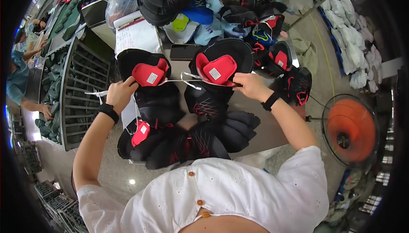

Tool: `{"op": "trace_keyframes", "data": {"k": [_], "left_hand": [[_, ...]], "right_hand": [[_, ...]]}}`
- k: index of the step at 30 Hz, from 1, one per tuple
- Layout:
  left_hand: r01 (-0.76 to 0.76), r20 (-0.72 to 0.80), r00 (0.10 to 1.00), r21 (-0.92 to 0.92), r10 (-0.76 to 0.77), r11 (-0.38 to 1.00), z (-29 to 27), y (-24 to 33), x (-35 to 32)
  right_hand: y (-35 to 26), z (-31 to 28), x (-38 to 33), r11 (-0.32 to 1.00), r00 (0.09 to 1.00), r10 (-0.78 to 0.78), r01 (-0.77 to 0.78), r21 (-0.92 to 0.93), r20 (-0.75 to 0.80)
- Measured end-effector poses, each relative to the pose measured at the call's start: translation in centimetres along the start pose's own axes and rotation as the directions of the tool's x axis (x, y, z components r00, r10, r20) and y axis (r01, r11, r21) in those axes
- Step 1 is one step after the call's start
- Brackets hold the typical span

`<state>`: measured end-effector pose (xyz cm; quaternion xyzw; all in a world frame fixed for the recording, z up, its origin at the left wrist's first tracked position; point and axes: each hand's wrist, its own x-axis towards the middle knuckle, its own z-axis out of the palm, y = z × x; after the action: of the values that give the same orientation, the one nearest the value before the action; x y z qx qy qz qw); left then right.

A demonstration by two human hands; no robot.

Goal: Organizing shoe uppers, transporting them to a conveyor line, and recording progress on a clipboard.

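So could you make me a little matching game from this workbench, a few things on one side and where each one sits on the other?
Things:
1. left hand
2. right hand
3. orange fan
4. grey slatted rack

Places:
A. on the floor, far right
B. left of the table
C. at the left shoe upper
D. at the right shoe upper

Pairs: 1-C, 2-D, 3-A, 4-B

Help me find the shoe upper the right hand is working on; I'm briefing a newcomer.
On the worktable, find the two black uppers with red tongues lying side by side. It is the right-hand upper, beside the right hand. Unlike its neighbour, its tongue is heart-shaped.
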<state>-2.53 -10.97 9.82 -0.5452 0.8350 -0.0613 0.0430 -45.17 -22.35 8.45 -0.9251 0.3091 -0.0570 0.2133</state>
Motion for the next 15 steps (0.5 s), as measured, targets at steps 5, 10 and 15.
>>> {"op": "trace_keyframes", "data": {"k": [5,10,15], "left_hand": [[0.108,0.155,0.978,0.189,-0.138,0.976,-1.7,3.5,3.1],[0.132,0.270,0.948,0.144,-0.167,0.981,-2.9,9.5,9.2],[0.094,0.053,0.993,0.133,-0.102,0.987,2.0,11.5,13.4]], "right_hand": [[-0.4,0.8,0.0,0.988,0.993,0.112,-0.107,-0.114,0.036],[-4.8,-0.6,2.6,0.929,0.965,0.180,-0.103,-0.356,0.189],[-6.6,-0.5,5.2,0.894,0.953,0.239,-0.142,-0.424,0.185]]}}
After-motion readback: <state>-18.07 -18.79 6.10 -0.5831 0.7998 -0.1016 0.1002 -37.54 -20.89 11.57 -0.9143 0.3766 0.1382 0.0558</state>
